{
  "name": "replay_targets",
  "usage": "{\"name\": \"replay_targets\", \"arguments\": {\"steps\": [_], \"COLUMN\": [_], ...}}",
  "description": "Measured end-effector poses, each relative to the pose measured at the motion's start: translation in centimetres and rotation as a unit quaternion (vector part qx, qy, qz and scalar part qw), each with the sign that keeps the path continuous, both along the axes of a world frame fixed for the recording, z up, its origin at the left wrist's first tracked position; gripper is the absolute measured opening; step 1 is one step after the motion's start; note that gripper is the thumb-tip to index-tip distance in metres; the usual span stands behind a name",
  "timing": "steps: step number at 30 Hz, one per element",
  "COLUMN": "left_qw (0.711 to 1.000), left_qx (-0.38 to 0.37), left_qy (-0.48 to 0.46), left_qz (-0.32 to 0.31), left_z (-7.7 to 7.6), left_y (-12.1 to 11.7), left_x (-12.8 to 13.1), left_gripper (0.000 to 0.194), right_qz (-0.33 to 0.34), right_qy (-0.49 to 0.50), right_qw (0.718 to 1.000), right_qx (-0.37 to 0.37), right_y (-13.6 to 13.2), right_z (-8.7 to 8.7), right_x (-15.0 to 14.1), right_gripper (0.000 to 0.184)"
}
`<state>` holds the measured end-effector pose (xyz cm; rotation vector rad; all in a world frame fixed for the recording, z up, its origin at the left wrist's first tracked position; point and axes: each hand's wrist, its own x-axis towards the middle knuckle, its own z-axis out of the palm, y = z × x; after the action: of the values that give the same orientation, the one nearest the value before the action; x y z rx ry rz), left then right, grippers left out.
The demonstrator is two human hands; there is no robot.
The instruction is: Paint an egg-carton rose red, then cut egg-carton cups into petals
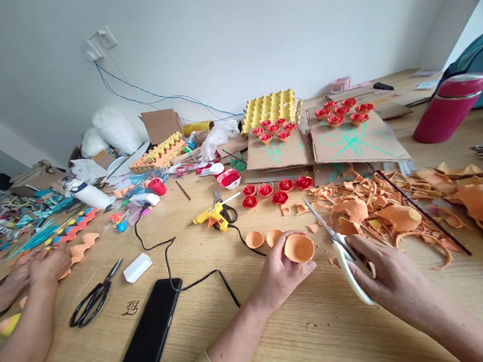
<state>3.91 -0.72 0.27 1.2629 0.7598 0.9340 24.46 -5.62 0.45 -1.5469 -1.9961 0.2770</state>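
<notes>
Between the thumb and fingers of my left hand (280, 278) is an orange egg-carton cup (299, 248), its hollow side facing me. My right hand (389, 275) grips the white handles of a pair of scissors (346, 265), with the blades pointing up and left, apart from the cup. Two more orange cups, a left one (254, 239) and a right one (274, 237), rest on the table just beyond my left hand. Orange carton scraps (352, 209) are heaped past the scissors. Several red-painted cups (265, 190) stand farther back.
A yellow glue gun (210, 216) lies by dark-handled scissors, its cord running behind my left hand. A black phone (148, 337) and black scissors (96, 297) lie left. A co-worker's hands (45, 265) hold an orange strip. Cardboard sheets (352, 146) bear red flowers; a pink bottle (449, 108) stands right.
</notes>
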Motion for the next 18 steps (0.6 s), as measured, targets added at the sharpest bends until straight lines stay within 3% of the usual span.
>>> {"name": "replay_targets", "arguments": {"steps": [10,18], "left_qw": [0.998,0.993], "left_qx": [-0.002,0.078], "left_qy": [-0.038,-0.006], "left_qz": [0.041,0.087], "left_z": [0.07,-0.79], "left_y": [0.34,0.38], "left_x": [-0.24,0.03], "left_gripper": [0.049,0.046], "right_qz": [0.015,0.048], "right_qy": [-0.002,-0.035], "right_qw": [1.000,0.998], "right_qx": [-0.006,-0.020], "right_y": [-0.09,-0.34], "right_z": [-0.11,-0.69], "right_x": [-0.11,-0.33], "right_gripper": [0.026,0.017]}}
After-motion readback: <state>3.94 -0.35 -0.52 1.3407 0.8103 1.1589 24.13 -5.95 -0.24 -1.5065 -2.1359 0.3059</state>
